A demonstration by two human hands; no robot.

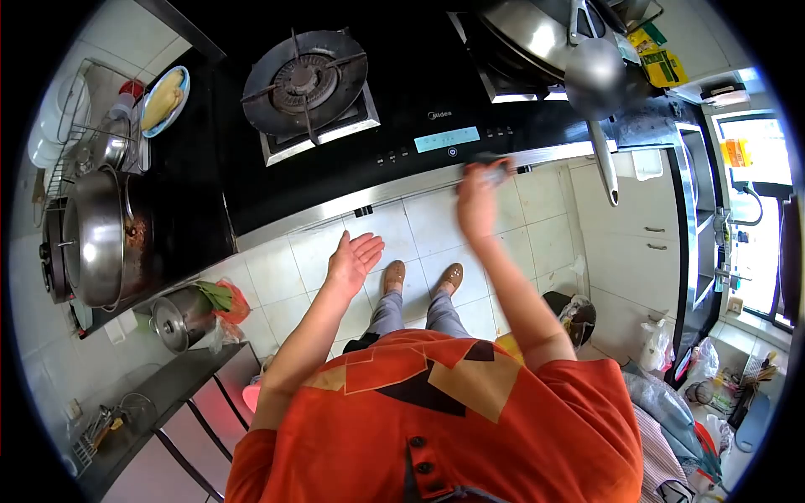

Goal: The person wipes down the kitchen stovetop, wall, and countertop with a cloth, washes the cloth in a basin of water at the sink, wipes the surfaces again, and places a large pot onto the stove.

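My left hand is held palm up over the floor, its fingers stretched out and holding nothing. Closed around a small dark object, my right hand is at the front edge of the black gas stove, right of the lit display. Motion blurs the object, so I cannot make out what it is. A bare burner is at the stove's upper left. On the right burner sits a lidded wok, with a metal ladle whose handle extends over the front edge.
A large steel pot stands at the left, below an oval plate with pale food. A smaller pot and green leaves are lower left. White cabinets and bags lie to the right.
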